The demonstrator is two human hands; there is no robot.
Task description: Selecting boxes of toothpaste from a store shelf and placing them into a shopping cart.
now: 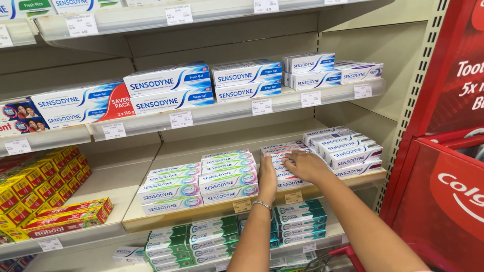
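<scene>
A stack of white toothpaste boxes (282, 149) sits on the middle shelf (212, 207) of a shop rack. My left hand (267, 177) stands flat on edge against the stack's left side, with a thin bracelet on its wrist. My right hand (305, 164) lies over the top front of the same stack, fingertips touching the upper boxes and not closed around any of them. Left of my hands stand two more stacks of white boxes (229, 174). A further pile of white boxes (348, 150) stands to the right.
The upper shelf holds larger white and blue boxes (169, 86). Green and teal boxes (297, 217) fill the shelf below. Yellow and red boxes (35, 187) lie at the left. A red display stand (443, 166) rises at the right, and a red basket handle (353, 257) shows at the bottom.
</scene>
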